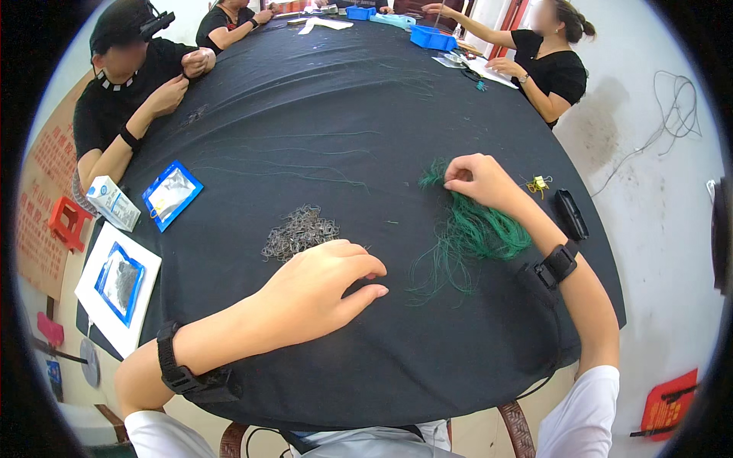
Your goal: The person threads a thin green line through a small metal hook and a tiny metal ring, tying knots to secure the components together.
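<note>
The right hand (477, 179) is at the far left end of the green thread (492, 233), thumb and forefinger pressed together, pinching it beside a short frayed tuft; how many strands lie between the fingers is too fine to tell. The thread lies in a loose heap on the right of the tabletop (427, 359), below the right hand and forearm, with stray ends curling to the near left.

The left hand (328, 282) is held palm down left of the thread, its thumb and forefinger apart with a small gap. It is just on the near side of a pile of wire pieces (301, 231) and covers the pile's near edge; whether it touches them cannot be told. Each wrist wears a black strap (174, 355).

To the right of the thread are a yellow clip (539, 184) and a black case (571, 215). On the left, a blue packet (174, 191) lies near a white carton (114, 202); nearer, a second packet (121, 282) rests on a white board (145, 298). Long strands (321, 169) stretch across the middle, farther off. A blue bin (433, 37) stands far right, near a co-worker (551, 65); another co-worker (114, 107) sits far left.
</note>
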A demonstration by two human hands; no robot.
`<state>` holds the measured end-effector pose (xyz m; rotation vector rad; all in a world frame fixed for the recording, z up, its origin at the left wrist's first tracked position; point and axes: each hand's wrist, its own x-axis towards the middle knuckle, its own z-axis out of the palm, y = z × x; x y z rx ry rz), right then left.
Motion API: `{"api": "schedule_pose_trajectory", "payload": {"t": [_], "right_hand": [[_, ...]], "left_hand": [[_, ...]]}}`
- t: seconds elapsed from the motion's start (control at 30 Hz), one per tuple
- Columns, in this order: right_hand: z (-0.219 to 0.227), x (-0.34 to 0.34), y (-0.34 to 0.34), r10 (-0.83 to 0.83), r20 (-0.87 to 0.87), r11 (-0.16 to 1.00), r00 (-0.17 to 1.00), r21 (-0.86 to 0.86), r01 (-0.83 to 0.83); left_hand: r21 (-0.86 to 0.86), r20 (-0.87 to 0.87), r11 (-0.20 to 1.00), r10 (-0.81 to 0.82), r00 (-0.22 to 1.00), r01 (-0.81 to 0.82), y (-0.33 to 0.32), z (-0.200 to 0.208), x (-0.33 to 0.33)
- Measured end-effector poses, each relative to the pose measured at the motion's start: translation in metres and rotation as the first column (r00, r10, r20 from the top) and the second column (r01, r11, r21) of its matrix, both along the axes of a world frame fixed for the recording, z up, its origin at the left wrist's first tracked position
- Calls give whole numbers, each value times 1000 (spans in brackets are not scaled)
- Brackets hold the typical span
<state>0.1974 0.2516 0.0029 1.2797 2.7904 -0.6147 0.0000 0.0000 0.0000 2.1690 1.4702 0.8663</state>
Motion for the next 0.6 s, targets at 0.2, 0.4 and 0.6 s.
{"api": "schedule_pose_trajectory", "payload": {"t": [0.2, 0.4, 0.6], "right_hand": [[9, 2, -50, 395, -319, 848, 862, 487, -208], [16, 21, -104, 717, -104, 664, 690, 405, -629], [18, 52, -74, 678, 199, 559, 707, 485, -673]], "left_hand": [[108, -26, 994, 10, 1000, -8, 0, -2, -5], [151, -28, 988, -15, 1000, 19, 8, -8, -14], [112, -55, 991, -61, 997, 67, 7, -9, -10]]}}
